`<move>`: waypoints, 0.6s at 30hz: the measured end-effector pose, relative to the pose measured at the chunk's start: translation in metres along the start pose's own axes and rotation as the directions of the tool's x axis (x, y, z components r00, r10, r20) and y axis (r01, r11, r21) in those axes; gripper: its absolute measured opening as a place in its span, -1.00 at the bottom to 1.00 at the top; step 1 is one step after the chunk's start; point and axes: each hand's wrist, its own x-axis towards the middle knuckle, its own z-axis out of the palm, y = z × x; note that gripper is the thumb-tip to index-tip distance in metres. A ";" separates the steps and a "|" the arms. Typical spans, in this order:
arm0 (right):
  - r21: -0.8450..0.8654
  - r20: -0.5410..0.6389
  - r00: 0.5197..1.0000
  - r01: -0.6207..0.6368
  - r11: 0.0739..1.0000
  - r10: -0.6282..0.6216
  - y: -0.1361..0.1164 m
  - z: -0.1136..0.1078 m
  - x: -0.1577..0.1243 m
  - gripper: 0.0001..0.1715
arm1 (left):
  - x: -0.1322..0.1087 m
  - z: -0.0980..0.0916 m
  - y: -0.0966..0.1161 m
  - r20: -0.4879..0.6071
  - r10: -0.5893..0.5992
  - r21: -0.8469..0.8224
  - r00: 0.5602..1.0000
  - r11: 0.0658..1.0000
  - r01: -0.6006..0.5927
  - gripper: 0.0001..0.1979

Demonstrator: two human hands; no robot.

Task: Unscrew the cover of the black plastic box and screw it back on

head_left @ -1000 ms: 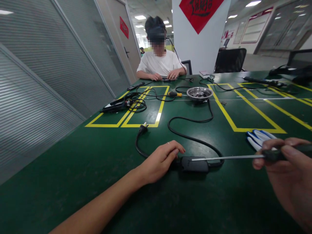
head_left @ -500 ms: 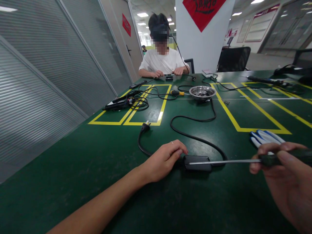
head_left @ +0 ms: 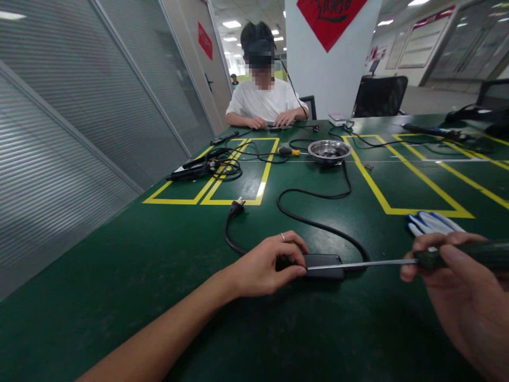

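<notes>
Head view: left hand [head_left: 260, 268] fingers now pinch the black box [head_left: 324, 264] end, bracing it; right hand [head_left: 457, 289] keeps gripping the screwdriver [head_left: 377, 262], tip on the box.

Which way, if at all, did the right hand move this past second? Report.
Yes, leftward: the right hand now reaches past the glove's left edge.

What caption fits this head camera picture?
Left hand holds a black adapter while right hand aims a long screwdriver at it.
</notes>
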 end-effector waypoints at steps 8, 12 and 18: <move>0.051 -0.095 0.991 0.096 0.994 -0.091 -0.005 -0.001 0.014 -0.90 | 0.001 0.000 0.002 0.018 -0.001 0.017 1.000 1.000 0.000 -0.93; 0.061 -0.122 0.984 0.139 0.988 -0.131 -0.006 -0.005 0.021 -0.90 | -0.001 0.000 0.005 -0.010 -0.021 -0.011 1.000 1.000 0.020 -0.87; 0.089 -0.140 0.976 0.181 0.979 -0.168 -0.006 -0.013 0.025 -0.91 | -0.003 -0.005 0.001 -0.227 -0.060 -0.078 0.972 0.996 0.043 -0.85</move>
